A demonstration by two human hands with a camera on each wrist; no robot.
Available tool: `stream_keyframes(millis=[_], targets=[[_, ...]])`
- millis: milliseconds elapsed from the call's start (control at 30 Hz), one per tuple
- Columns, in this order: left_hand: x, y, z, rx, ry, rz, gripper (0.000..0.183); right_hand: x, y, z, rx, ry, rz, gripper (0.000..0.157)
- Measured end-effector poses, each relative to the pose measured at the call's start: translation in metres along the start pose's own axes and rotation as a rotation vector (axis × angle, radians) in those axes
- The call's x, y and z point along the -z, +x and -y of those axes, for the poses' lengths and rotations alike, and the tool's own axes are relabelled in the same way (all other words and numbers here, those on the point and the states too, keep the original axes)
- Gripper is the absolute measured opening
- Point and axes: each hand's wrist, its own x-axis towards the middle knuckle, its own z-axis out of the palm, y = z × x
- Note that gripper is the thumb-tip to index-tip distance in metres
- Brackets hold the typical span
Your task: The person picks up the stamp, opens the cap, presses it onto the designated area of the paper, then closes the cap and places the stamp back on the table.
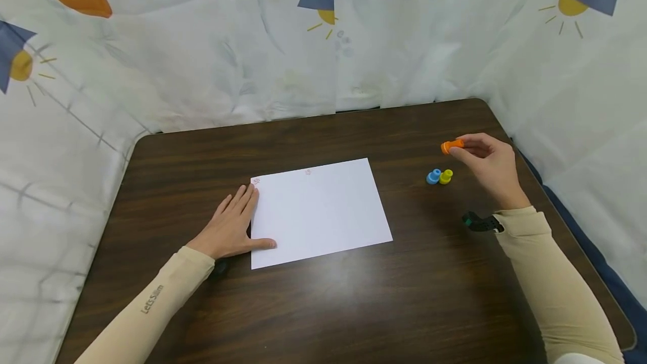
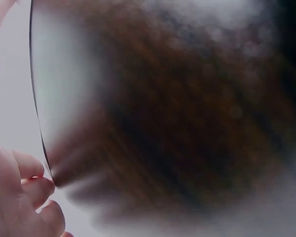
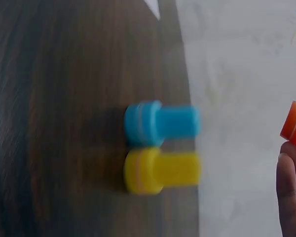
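Observation:
A white sheet of paper (image 1: 320, 212) lies on the dark table, with small reddish printed marks (image 1: 308, 172) along its top edge. My left hand (image 1: 228, 230) rests on the paper's left edge, fingers straight and thumb spread over the sheet. In the right wrist view an orange stamp (image 3: 295, 122) shows at the frame's edge. My right hand (image 1: 490, 168) pinches it between thumb and fingers above the table's right side. Just below that hand, a blue stamp (image 1: 433, 177) and a yellow stamp (image 1: 446, 177) stand side by side, handles up.
The brown wooden table (image 1: 323, 308) has rounded corners. White fabric (image 1: 212, 66) printed with lamps hangs behind it and at both sides. A black strap (image 1: 482, 222) sits at my right wrist.

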Motion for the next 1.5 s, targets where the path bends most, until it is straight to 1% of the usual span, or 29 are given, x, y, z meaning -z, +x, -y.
stream_keyframes(millis=[200,367,600,833,1033,1233,1500], targets=[[0.001,0.0,0.001,-0.025,0.003,0.007,0.132,0.008,-0.003,-0.016,-0.012,-0.083,-0.021,0.038],[0.0,0.0,0.003,-0.03,-0.01,0.021,0.132,0.013,-0.006,-0.03,-0.02,-0.13,-0.019,0.038],[-0.001,0.0,0.005,-0.035,-0.018,0.023,0.132,0.016,-0.011,-0.044,-0.036,-0.233,0.027,0.04],[-0.003,0.002,0.005,-0.038,-0.029,0.018,0.133,0.016,-0.014,-0.055,-0.034,-0.291,0.082,0.042],[-0.004,0.002,0.005,-0.034,-0.031,0.022,0.134,0.016,-0.015,-0.057,-0.017,-0.321,0.111,0.04],[-0.002,0.001,0.005,-0.038,-0.037,0.022,0.135,0.017,-0.015,-0.057,0.011,-0.339,0.179,0.035],[-0.002,0.001,0.005,-0.04,-0.039,0.025,0.134,0.015,-0.013,-0.055,0.003,-0.367,0.232,0.034]])
